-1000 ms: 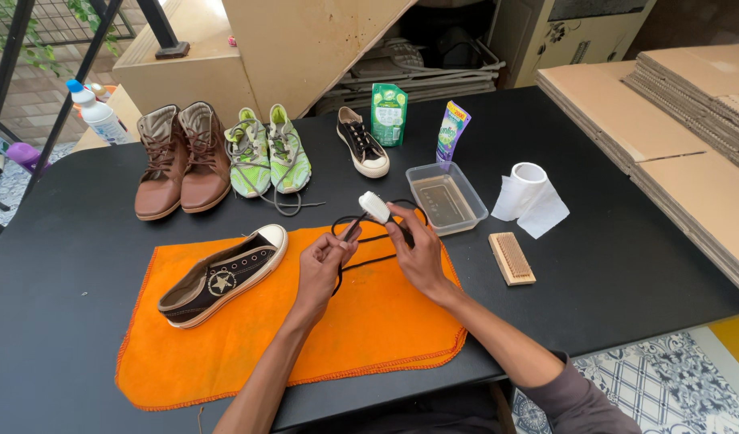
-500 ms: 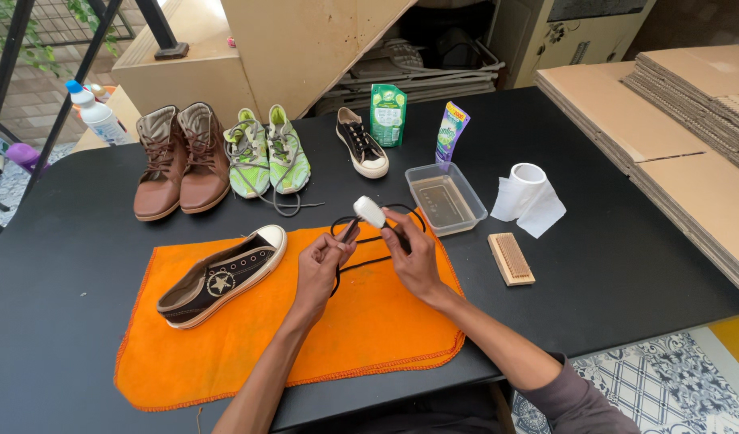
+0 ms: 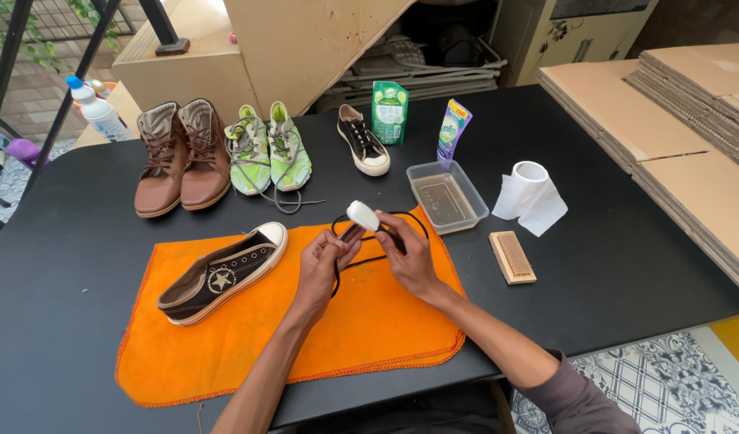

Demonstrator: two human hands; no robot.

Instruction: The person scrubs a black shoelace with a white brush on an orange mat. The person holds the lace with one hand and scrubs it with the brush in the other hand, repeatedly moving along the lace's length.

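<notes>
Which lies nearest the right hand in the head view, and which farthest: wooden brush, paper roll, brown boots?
From the right hand:
1. Wooden brush, just to its right on the table.
2. Paper roll, farther right and back.
3. Brown boots, far left at the back.

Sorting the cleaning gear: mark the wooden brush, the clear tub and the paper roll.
wooden brush (image 3: 512,256): head view, middle of bristles.
clear tub (image 3: 474,203): head view, right wall.
paper roll (image 3: 520,190): head view, side below the core.

A makeshift shoe-cleaning station set up under a staircase (image 3: 305,48). A black table (image 3: 626,265) carries an orange cloth (image 3: 225,337), boots (image 3: 177,153), sneakers (image 3: 269,149), a brush (image 3: 512,257), a tub (image 3: 446,197) and detergent pouches (image 3: 389,112); flattened cardboard (image 3: 683,104) is stacked alongside.
</notes>
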